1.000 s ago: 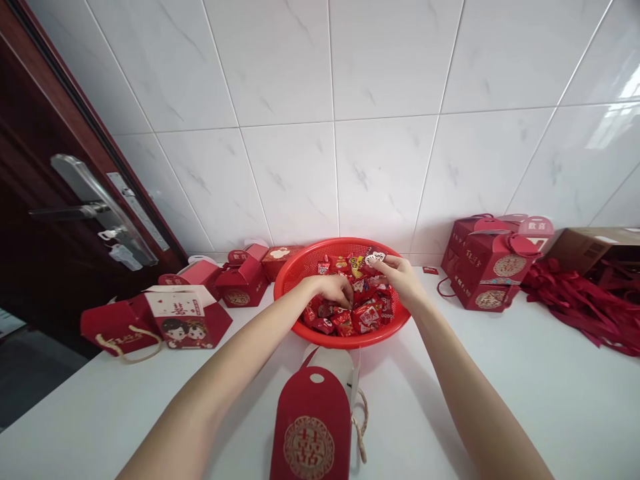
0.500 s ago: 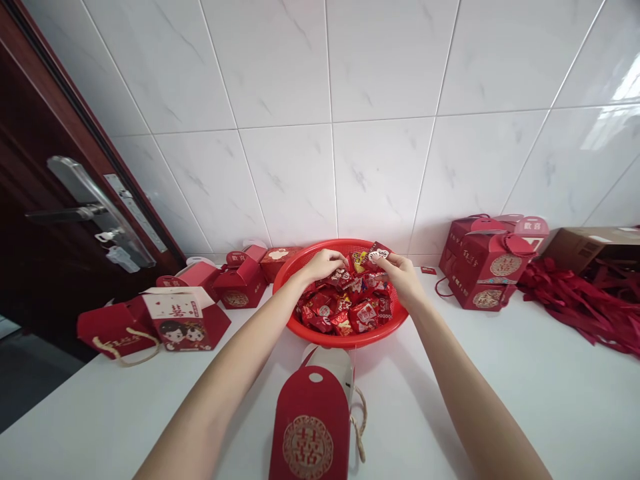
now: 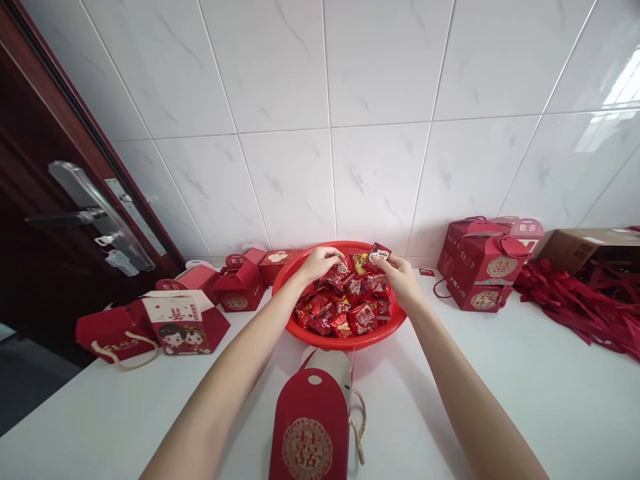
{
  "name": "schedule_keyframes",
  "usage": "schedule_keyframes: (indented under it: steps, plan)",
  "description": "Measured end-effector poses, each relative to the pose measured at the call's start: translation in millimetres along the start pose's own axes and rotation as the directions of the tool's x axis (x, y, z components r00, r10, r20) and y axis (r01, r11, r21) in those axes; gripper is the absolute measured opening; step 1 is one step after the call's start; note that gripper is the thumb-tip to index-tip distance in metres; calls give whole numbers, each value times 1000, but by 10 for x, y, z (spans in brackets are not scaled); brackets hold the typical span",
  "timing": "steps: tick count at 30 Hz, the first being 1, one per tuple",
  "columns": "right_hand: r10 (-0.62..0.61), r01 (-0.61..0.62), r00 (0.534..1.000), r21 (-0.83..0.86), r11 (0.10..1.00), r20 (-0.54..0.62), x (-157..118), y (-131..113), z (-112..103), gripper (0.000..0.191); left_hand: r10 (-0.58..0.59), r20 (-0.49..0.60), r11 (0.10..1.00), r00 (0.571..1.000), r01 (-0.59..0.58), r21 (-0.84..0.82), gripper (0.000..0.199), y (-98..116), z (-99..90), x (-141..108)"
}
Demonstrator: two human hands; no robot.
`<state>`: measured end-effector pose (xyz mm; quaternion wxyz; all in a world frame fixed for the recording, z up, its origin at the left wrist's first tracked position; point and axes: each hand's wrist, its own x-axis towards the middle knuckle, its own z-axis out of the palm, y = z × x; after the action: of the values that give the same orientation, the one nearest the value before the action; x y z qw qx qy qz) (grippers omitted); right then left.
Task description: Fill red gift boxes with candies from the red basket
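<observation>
Over the red basket's (image 3: 345, 344) one o'clock, the right hand (image 3: 404, 281) pinches a dark packet (image 3: 379, 252), likely light, slick and best held by its edge, while at eleven the left hand (image 3: 320, 263) curls by a red packet (image 3: 343, 269), its grip unclear from here.

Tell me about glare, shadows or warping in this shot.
In the head view, window-like glare brightens the tiled wall at upper right; in the head view, soft shadows fall on the white tabletop near the red basket and right arm; also in the head view, tile lines splay outward, perhaps from a wide lens.
</observation>
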<state>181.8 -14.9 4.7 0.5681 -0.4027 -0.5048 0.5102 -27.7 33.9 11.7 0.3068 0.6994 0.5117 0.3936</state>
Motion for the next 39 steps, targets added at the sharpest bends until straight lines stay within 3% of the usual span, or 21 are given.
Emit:
schedule_keyframes:
  steps: [11,22,30,36,39]
  plan:
    - [-20,18,999,-58,998,-31,-6,36,1,32,-24,-90,991,996,11,-137,20,66,-17,-43]
    - [-47,55,998,-190,980,46,2,87,-10,31,-51,-59,980,997,38,-195,15,127,2,-75]
    - [-99,122,987,-185,975,128,-26,10,-13,37,-62,-50,965,997,47,-258,11,259,31,-389]
    - [-25,-5,972,129,992,233,-108,-118,76,33,-30,-304,997,952,6,-80,9,298,55,-672]
    - [16,-74,951,178,981,308,-188,-193,146,30,33,-363,998,931,-50,-38,12,356,59,-755]
